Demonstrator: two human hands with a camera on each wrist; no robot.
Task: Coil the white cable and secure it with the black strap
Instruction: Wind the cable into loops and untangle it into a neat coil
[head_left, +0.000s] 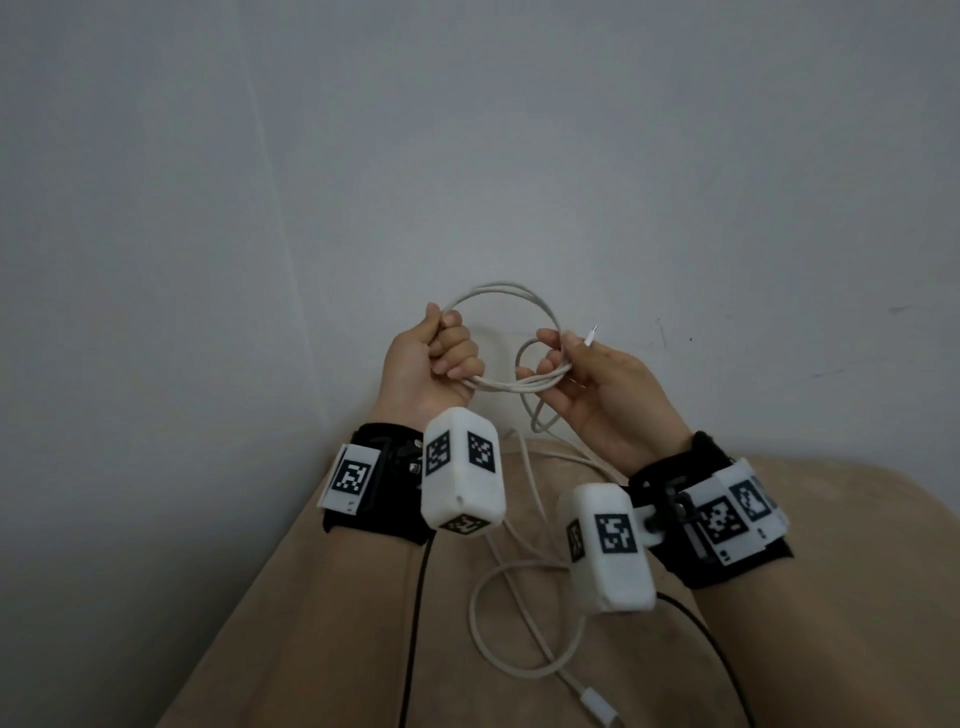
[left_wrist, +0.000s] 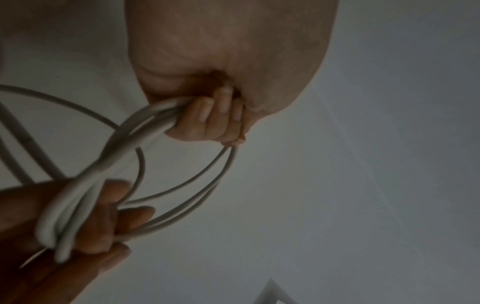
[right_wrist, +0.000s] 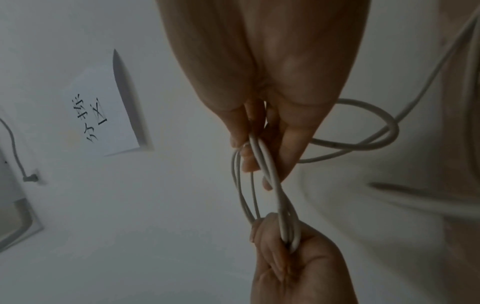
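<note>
Your left hand (head_left: 434, 364) has its grip fully curled around one side of the white cable (head_left: 506, 387) coil, several strands bunched in the fist. Your right hand (head_left: 592, 384) pinches the opposite side of the coil between thumb and fingers (right_wrist: 250, 162), other fingers loosely extended. The coil is held in the air between both hands, in front of a grey wall (head_left: 467, 156). The cable's uncoiled length trails down onto the beige surface (head_left: 322, 623) below your wrists.

A plain indoor room: bare white wall (head_left: 467, 156), a handwritten paper sign (right_wrist: 106, 115) taped up, beige cushion (head_left: 322, 623)
</note>
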